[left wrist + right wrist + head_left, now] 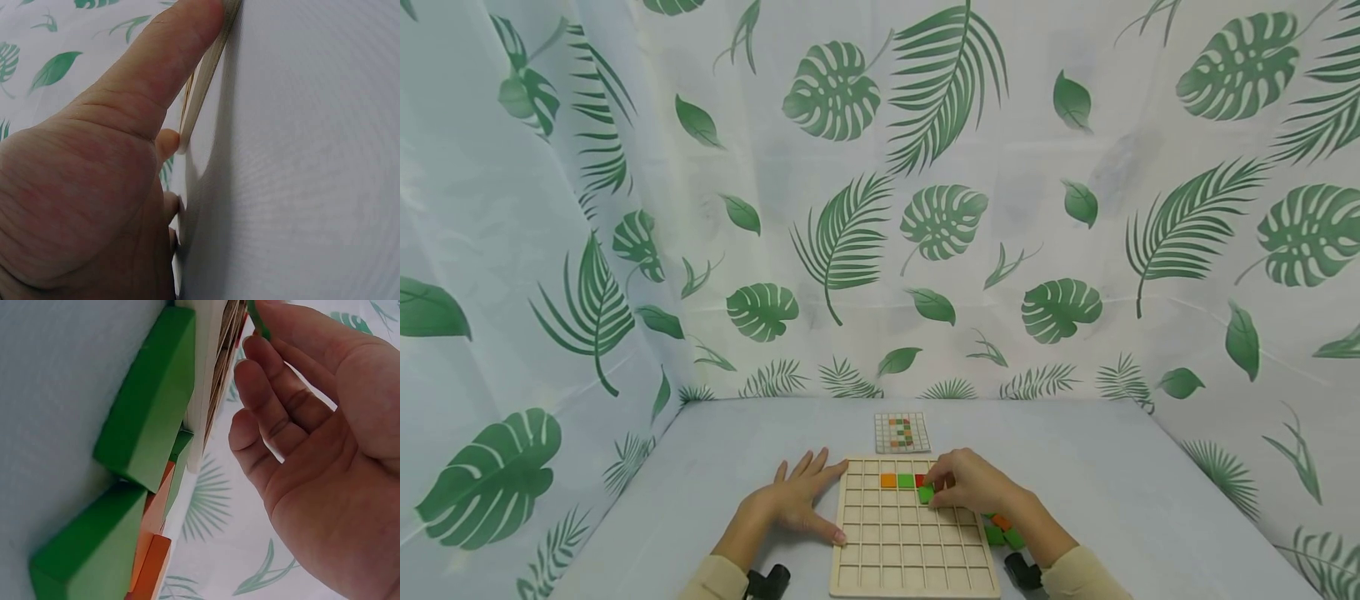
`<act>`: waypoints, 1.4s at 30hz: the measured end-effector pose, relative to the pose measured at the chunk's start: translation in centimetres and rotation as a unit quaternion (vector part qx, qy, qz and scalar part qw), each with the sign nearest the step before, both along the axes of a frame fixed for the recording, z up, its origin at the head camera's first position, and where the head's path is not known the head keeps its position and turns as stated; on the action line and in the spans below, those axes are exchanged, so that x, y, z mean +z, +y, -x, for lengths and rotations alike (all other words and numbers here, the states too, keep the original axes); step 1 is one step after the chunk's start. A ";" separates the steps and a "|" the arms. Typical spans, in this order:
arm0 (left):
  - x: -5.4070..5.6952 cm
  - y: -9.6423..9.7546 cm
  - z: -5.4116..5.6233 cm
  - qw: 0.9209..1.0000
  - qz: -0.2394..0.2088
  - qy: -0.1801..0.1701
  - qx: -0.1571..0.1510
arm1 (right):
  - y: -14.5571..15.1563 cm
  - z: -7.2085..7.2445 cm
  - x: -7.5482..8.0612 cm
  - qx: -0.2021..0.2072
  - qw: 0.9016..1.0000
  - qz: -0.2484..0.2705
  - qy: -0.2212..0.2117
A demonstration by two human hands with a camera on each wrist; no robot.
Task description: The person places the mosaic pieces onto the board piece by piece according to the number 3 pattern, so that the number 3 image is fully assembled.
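A wooden grid board (910, 556) lies flat on the table. In one upper row of its cells sit an orange block (888, 481), a green block (906, 481) and a red block (920, 480), side by side. My right hand (973, 482) pinches another green block (926, 495) between thumb and fingertips, just below the red one; whether it has settled into a cell I cannot tell. My left hand (795, 498) has its fingers spread at the board's left side, thumb and index fingertip touching the edge. The left wrist view shows the thumb (144, 81) against that edge.
Behind the board lies a small card (902, 433) printted with a grid of coloured squares. Loose green blocks (147, 400) and orange blocks (150, 569) lie along the board's right side, under the right forearm. A leaf-patterned curtain (865, 358) bounds the table at the back and sides.
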State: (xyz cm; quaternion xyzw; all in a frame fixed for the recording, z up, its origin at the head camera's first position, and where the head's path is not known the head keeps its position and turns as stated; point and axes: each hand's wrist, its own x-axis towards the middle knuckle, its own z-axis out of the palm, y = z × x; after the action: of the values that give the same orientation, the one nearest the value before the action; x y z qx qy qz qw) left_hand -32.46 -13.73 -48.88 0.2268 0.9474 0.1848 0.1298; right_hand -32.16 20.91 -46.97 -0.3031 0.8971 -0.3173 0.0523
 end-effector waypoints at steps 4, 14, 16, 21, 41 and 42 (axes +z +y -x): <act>0.0 0.0 0.0 1.000 0.002 0.001 0.001 | -0.1 0.2 -0.1 -0.002 1.000 -0.007 -0.005; 0.1 0.1 -0.1 1.000 -0.005 -0.004 -0.001 | -0.1 0.2 -0.2 0.012 1.000 -0.016 -0.008; 0.1 0.0 -0.1 1.000 -0.007 -0.004 -0.003 | -0.1 0.2 -0.2 0.017 1.000 -0.017 -0.005; 0.0 0.0 0.0 1.000 -0.006 -0.002 -0.002 | -0.1 0.2 -0.2 0.017 1.000 -0.023 -0.003; 0.0 0.0 0.0 1.000 0.003 0.006 0.005 | -0.2 -0.1 0.0 0.014 1.000 -0.015 -0.020; 0.0 0.0 0.0 1.000 0.003 0.006 0.005 | -0.2 -0.1 -0.1 0.013 1.000 -0.016 -0.018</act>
State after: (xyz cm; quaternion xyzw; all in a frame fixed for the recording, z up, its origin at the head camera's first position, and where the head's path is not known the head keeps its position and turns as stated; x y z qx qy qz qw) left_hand -32.43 -13.76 -48.92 0.2229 0.9498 0.1813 0.1238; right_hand -32.11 20.69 -47.04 -0.3082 0.8968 -0.3078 0.0776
